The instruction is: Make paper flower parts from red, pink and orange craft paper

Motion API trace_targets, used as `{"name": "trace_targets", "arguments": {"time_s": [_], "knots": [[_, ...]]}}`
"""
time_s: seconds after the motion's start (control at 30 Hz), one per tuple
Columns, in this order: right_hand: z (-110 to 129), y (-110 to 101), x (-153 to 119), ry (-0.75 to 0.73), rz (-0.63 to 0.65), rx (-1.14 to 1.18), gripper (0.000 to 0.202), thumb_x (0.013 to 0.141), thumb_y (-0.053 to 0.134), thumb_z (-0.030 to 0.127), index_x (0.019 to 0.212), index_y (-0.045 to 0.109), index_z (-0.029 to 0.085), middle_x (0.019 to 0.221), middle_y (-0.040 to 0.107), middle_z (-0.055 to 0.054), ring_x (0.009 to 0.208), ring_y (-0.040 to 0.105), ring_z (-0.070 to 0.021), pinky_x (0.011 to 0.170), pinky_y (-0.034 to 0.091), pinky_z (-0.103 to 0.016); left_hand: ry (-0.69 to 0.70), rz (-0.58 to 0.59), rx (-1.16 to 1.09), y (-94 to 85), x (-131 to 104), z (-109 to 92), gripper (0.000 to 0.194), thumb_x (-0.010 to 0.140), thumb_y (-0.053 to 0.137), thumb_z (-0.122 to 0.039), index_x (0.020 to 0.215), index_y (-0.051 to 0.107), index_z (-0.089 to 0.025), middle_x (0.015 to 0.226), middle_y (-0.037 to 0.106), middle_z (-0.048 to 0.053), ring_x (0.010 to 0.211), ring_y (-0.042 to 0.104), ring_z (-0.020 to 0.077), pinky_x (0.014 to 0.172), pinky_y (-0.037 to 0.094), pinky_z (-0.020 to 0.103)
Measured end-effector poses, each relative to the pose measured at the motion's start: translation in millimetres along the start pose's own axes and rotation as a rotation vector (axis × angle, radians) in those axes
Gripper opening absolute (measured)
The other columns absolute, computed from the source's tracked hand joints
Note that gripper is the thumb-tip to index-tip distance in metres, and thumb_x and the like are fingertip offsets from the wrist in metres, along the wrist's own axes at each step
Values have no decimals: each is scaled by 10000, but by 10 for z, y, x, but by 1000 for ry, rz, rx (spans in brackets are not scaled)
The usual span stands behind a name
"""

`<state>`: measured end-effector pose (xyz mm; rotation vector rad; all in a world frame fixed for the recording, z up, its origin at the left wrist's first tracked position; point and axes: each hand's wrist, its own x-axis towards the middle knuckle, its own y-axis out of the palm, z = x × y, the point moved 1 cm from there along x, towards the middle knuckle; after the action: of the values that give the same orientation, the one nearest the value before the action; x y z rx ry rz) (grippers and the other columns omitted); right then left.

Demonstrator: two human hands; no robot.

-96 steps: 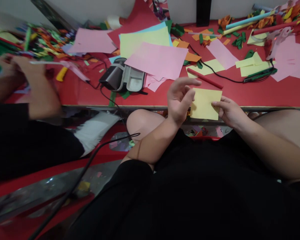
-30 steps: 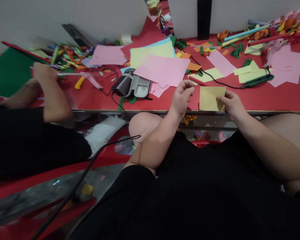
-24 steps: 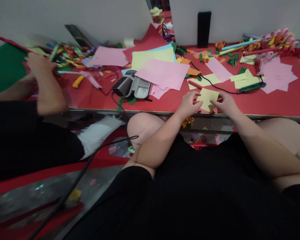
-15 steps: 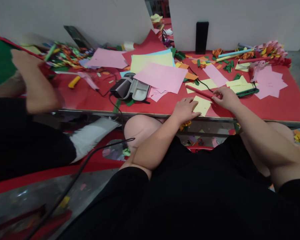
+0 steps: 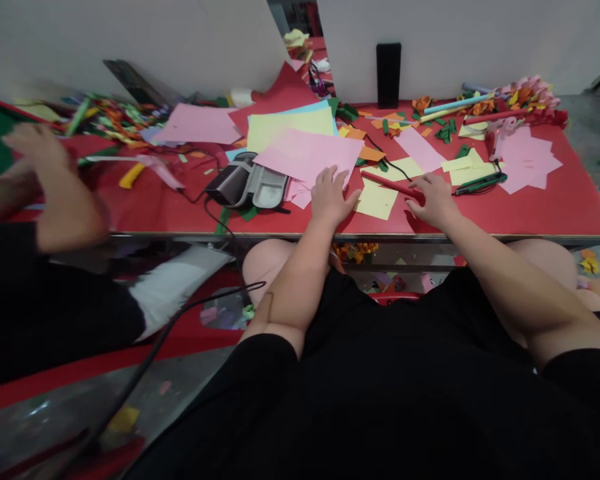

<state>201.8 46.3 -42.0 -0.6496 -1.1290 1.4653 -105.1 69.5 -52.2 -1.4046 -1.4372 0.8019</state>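
Observation:
A thin red stick (image 5: 389,185), which looks like rolled paper, lies slantwise over pale yellow paper (image 5: 377,202). Its near end sits between the thumb and fingers of my right hand (image 5: 434,201), which are curled round it. My left hand (image 5: 330,199) is open, fingers spread, at the lower edge of a large pink sheet (image 5: 313,157); nothing is gripped in it. Whether its fingertips touch the sheet I cannot tell. To the right of my right hand lie a green cutter-like tool (image 5: 483,183) and a star-shaped stack of pink paper (image 5: 530,163).
On the red table (image 5: 545,213) stand an open grey case (image 5: 270,190), a pink glue gun (image 5: 163,173) with a cord, and paper flowers (image 5: 530,97). A black phone-like slab (image 5: 389,75) leans on the white partition. A co-worker's hand (image 5: 43,150) moves at the left.
My left hand has moved left and away from me, off the yellow paper to the pink sheet, its fingers spreading. My right hand stays at the red stick. The view has shifted slightly.

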Motion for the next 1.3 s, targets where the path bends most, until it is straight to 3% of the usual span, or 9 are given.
{"name": "trace_targets", "arguments": {"time_s": [0.2, 0.4, 0.63, 0.8, 0.93, 1.0, 1.13, 1.23, 1.3], "knots": [[-118, -126, -5, 14, -24, -15, 367, 1005, 783, 423, 1334, 792, 261, 1517, 713, -182, 1451, 579, -479, 1238, 450, -682, -49, 155, 46, 89, -6, 39, 743, 1155, 511, -583, 1799, 470, -214, 1956, 353, 157, 1856, 230, 404, 1480, 213, 698], [-403, -169, 161, 115, -6, -40, 343, 993, 764, 366, 1308, 805, 237, 1374, 788, -197, 1266, 697, -441, 1107, 570, -636, -16, 38, 14, 59, -94, -36, 515, 1133, 573, -469, 1595, 688, -273, 1643, 733, 125, 1514, 640, 388, 1334, 430, 588], [-113, 24, 162, 33, 24, -157, 286, 1034, 674, 348, 1227, 837, 213, 1340, 784, -216, 1332, 652, -457, 1181, 495, -660, -20, 48, 16, 39, -52, -4, 469, 1135, 575, -410, 1550, 735, -261, 1597, 766, 109, 1461, 661, 380, 1243, 499, 536], [-95, -118, 132, 91, 93, -98, 178, 978, 729, 351, 1046, 845, 234, 1086, 834, -169, 1006, 743, -370, 909, 602, -554, -4, 32, -45, 25, -23, 56, 591, 1128, 594, -374, 1697, 617, -216, 1646, 743, 116, 1497, 666, 340, 1271, 507, 478], [-315, -361, 77, 145, 47, 35, 197, 986, 720, 393, 1015, 835, 235, 991, 827, -140, 868, 736, -318, 778, 602, -491, -23, -19, -126, 41, 6, 141, 600, 1136, 594, -378, 1717, 590, -225, 1487, 829, 109, 1355, 740, 315, 1185, 550, 447], [-469, -481, 102, 172, -65, 120, 280, 1005, 713, 433, 1118, 842, 212, 1052, 830, -153, 944, 756, -336, 866, 631, -505, -19, -83, -176, 72, 30, 205, 571, 1131, 616, -398, 1680, 624, -245, 1422, 849, 101, 1273, 763, 311, 1124, 569, 441], [-546, -528, 199, 167, -359, -13, 632, 1064, 652, 531, 1568, 681, 151, 1512, 717, -249, 1370, 683, -448, 1182, 573, -640, -21, -282, -336, 178, 91, 351, 512, 1130, 640, -506, 1573, 681, -254, 1295, 861, 113, 1118, 778, 304, 997, 595, 427], [-225, -256, 156, -54, -164, -88, 703, 1130, 560, 505, 1676, 568, 62, 1666, 615, -308, 1538, 579, -477, 1300, 465, -672, -6, -422, -450, 259, 125, 419, 541, 1138, 609, -658, 1485, 704, -254, 1128, 841, 94, 989, 768, 278, 921, 588, 410], [83, 5, 37, -221, -6, -77, 711, 1064, 723, 556, 1652, 643, 163, 1701, 655, -208, 1583, 575, -427, 1351, 430, -573, 15, -463, -493, 291, 128, 427, 596, 1142, 563, -743, 1453, 714, -257, 1069, 810, 77, 950, 760, 254, 891, 574, 391]]}}
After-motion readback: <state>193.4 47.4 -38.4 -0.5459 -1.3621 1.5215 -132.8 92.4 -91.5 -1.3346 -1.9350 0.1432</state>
